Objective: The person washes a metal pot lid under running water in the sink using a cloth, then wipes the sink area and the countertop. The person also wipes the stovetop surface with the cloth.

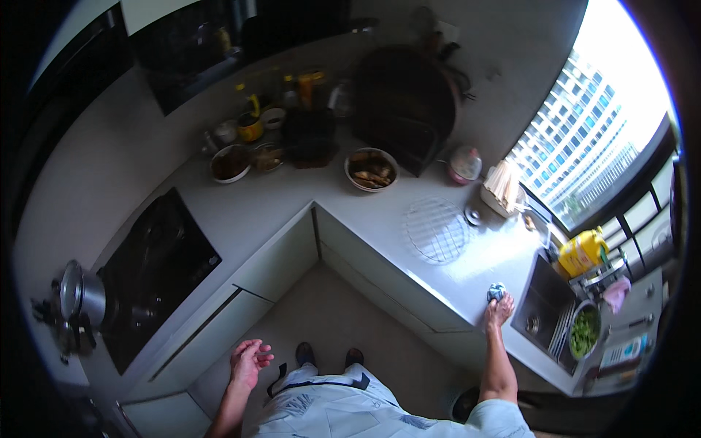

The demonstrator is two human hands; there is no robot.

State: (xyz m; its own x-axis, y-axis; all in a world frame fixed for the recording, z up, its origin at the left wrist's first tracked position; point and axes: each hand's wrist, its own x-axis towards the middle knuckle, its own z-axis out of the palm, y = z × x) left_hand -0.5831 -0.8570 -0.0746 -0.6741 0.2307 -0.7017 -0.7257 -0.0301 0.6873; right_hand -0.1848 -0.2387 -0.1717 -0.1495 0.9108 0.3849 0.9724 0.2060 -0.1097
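Note:
At the counter's edge beside the sink, my right hand (499, 311) grips a small blue-and-white patterned thing (496, 292), which looks like a bunched cloth. It rests on the grey countertop (378, 235); my fingers hide part of it. My left hand (251, 361) hangs in the air over the floor, fingers loosely curled and apart, holding nothing. To the right of my right hand is the dark sink (547, 290), with a bowl of green leaves (585, 331) at its near right side. A round wire rack (436, 230) lies flat on the counter, farther back.
A bowl of browned food (372, 169) sits near the counter's inner corner. Chopsticks stand in a holder (501, 189) by the window. A yellow jug (583, 252) is behind the sink. On the left are a black cooktop (164, 274) and a metal pot (82, 293).

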